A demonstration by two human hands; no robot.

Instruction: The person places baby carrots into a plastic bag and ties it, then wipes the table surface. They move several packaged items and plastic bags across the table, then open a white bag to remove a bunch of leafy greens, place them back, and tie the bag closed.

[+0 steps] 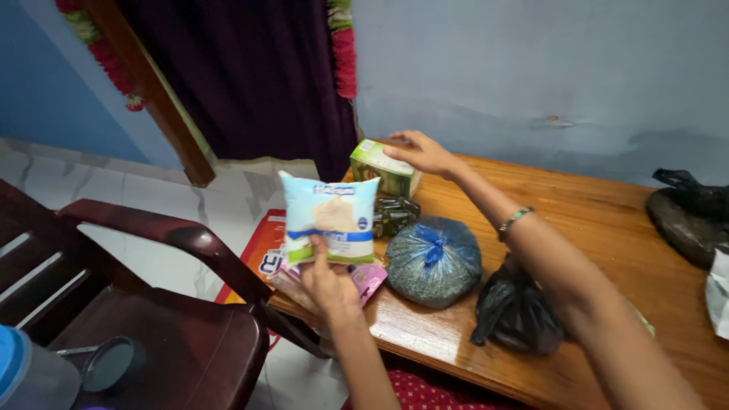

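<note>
- The left hand (328,285) holds a pale blue and white pouch (332,219) upright over the desk's (607,220) near left corner; the thumb presses the pouch's lower front and the other fingers are hidden behind it.
- The pouch's long axis runs roughly up and down, tilted a little, and its whole body stands above the fingers, which grip only the bottom edge.
- The right hand (421,152) reaches across to the far left corner of the desk and rests, fingers spread flat, on top of a green box (382,167); it clasps nothing.
- The box lies straight under the right palm, well beyond the pouch, so the right hand is by far the nearer one to it.
- Between the two hands, along the left edge, sit a dark packet (395,215) and a knotted blue bag (433,260), with a black bag (515,311) near the front edge.
- Pink packets (367,278) lie just beneath the left hand.
</note>
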